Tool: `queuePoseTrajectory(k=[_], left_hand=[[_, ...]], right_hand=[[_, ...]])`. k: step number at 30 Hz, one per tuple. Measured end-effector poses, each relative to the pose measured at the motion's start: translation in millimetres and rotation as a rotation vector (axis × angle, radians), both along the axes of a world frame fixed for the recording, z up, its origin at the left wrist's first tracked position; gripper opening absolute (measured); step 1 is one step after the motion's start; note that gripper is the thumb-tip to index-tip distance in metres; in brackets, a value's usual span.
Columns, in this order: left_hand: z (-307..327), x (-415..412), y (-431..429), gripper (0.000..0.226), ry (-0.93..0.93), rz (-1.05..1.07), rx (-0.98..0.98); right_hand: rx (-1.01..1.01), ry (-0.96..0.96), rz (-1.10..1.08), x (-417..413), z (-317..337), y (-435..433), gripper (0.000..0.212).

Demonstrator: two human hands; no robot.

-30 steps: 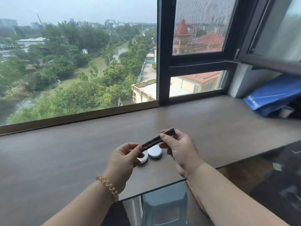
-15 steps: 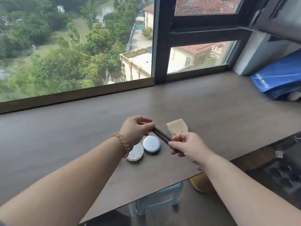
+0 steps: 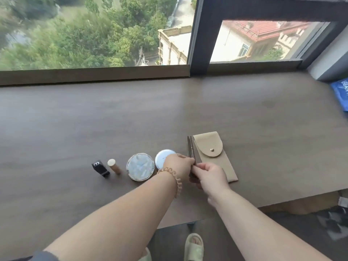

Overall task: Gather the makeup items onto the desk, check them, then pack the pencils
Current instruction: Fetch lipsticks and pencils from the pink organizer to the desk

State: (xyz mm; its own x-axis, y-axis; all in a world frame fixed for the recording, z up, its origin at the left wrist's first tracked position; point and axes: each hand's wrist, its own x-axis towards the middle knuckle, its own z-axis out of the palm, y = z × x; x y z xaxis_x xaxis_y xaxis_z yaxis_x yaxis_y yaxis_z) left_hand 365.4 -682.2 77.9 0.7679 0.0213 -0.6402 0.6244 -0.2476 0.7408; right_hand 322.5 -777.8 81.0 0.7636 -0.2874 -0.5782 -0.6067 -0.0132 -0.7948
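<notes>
The two thin dark makeup pencils (image 3: 190, 147) lie side by side on the brown wooden desk (image 3: 131, 119), their long axis running from the person toward the window. Their far ends point at the window; the near ends are hidden under the fingers. The left hand (image 3: 178, 166) pinches them from the left side and the right hand (image 3: 209, 176) closes on them from the near side. Both hands are curled shut on the pencils.

Just to the right lies one flat beige pouch with a rounded flap and a metal snap (image 3: 212, 155), almost parallel to the pencils. To the left there are two round compacts: a white one (image 3: 163, 157), partly covered by the left hand, and a pearly silver one (image 3: 140, 169). Further left are one small wood-coloured tube with a cream cap (image 3: 114, 166) and one black lipstick case (image 3: 100, 168). A blue bag (image 3: 340, 95) is cut off at the right edge.
</notes>
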Motion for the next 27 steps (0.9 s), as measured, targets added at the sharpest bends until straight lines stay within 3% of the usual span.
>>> queuePoseTrajectory(k=[6, 9, 20, 27], left_hand=[[-6.7, 1.6, -20.1, 0.021, -0.129, -0.053, 0.375], [-9.4, 3.5, -30.8, 0.019, -0.161, -0.052, 0.477], [-12.4, -4.2, -43.7, 0.025, -0.230, -0.071, 0.692], [15.1, -20.7, -11.9, 0.032, -0.386, 0.092, 0.708]], right_hand=[[-0.681, -0.027, 0.306, 22.3, -7.9, -33.7, 0.016], [-0.855, -0.127, 0.458, 25.5, -14.0, -39.3, 0.023], [-1.060, -0.414, 0.666, 30.7, -32.1, -49.7, 0.030], [-0.907, -0.609, 0.600, 41.7, -4.8, -28.8, 0.022]])
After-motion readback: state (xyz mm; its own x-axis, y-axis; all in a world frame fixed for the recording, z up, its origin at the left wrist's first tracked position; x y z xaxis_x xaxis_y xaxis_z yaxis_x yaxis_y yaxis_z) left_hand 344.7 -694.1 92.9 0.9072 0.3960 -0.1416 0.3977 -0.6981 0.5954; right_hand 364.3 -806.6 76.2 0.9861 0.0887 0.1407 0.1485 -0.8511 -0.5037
